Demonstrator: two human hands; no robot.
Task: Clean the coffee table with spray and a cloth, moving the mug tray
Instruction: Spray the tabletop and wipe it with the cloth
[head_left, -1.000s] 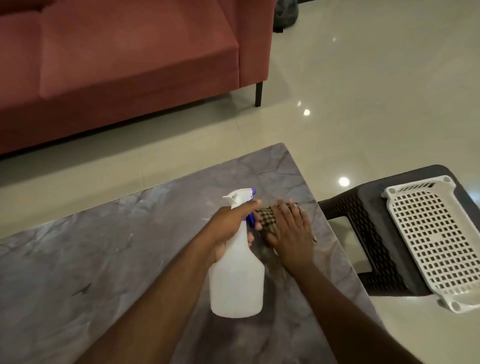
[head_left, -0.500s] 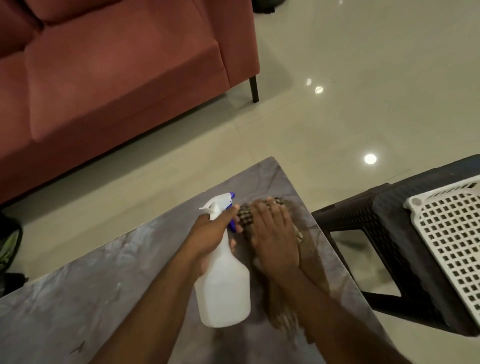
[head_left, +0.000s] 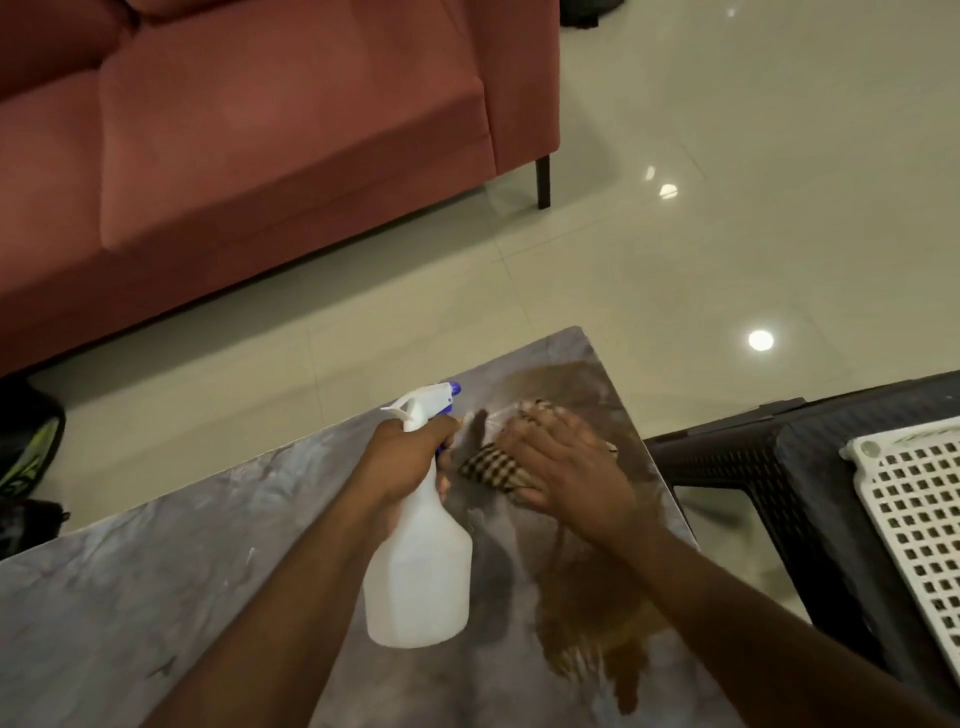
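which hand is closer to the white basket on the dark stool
Right. The right hand presses the checked cloth near the table's right edge, on the side facing the white basket. The left hand holds the spray bottle farther left.

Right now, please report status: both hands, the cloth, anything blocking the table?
Left hand gripping spray bottle. Right hand flat, pressing checked cloth on coffee table. Wet streak near right edge. No obstruction on visible tabletop.

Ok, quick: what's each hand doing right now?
Left hand: closed around the spray bottle.
Right hand: open, flat on the checked cloth.
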